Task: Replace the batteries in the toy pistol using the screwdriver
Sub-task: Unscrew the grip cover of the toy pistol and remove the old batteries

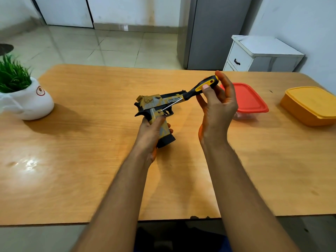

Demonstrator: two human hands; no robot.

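A yellow, grey and black toy pistol is held above the middle of the wooden table, barrel pointing right. My left hand grips it around the handle. My right hand holds a black and yellow screwdriver by its handle with the fingertips. The thin metal shaft slants down to the left, and its tip rests on a screw at the top of the pistol's grip, next to the trigger. No batteries are visible.
A red-lidded container sits just behind my right hand. An orange lidded box stands at the right edge. A white pot with green grass is at the far left. A white drawer unit stands beyond the table.
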